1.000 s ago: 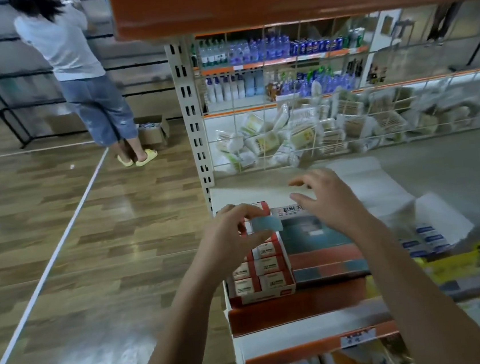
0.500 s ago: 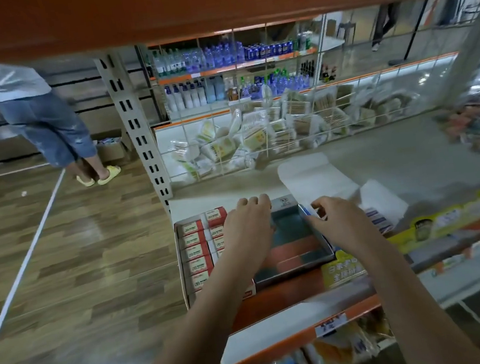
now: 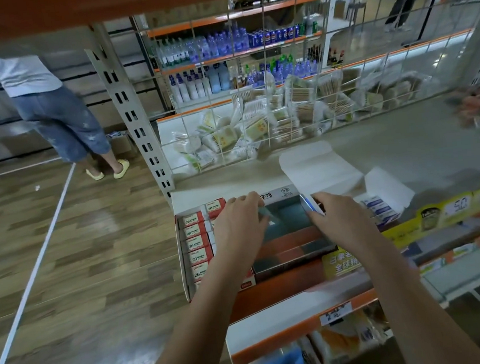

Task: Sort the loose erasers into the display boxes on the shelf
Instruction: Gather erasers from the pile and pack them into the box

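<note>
1. My left hand (image 3: 239, 228) pinches a teal eraser (image 3: 265, 215) at the middle box (image 3: 291, 233) on the shelf (image 3: 408, 144).
2. My right hand (image 3: 340, 221) grasps a blue-white eraser (image 3: 309, 206) at that box's right wall.
3. Erasers look light, firm, sleeve-wrapped, likely slick; I'd take hold across the long edges.
4. Red box (image 3: 198, 246) at left looks full.

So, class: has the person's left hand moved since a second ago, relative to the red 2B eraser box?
Yes. The left hand, earlier raised above the red 2B eraser box, has come down to its right edge, over the teal display box.
</note>
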Demonstrator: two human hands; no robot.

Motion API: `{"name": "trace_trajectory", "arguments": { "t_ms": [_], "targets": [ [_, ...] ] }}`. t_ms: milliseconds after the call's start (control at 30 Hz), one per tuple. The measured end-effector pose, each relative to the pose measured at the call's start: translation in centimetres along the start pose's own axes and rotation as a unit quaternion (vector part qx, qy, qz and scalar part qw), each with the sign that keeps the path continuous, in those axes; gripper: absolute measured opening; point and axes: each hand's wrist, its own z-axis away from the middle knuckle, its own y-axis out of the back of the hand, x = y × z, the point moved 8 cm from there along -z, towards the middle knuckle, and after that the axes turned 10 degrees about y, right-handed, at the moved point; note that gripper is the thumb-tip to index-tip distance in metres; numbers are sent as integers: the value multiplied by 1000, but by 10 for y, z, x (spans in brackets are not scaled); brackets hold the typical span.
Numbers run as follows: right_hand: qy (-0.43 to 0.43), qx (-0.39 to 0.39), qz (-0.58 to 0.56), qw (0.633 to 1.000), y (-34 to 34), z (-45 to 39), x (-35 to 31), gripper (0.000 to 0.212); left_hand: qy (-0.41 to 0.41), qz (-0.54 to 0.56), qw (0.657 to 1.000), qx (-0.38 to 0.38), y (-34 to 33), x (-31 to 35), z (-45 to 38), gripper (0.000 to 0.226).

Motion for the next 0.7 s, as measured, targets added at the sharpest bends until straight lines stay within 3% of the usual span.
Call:
{"name": "trace_trajectory", "arguments": {
  "t_ms": [700],
  "targets": [
    [6, 16, -13, 1000, -2, 2, 4, 28, 34, -71, 997, 2, 3, -11, 7, 21]
  ]
}}
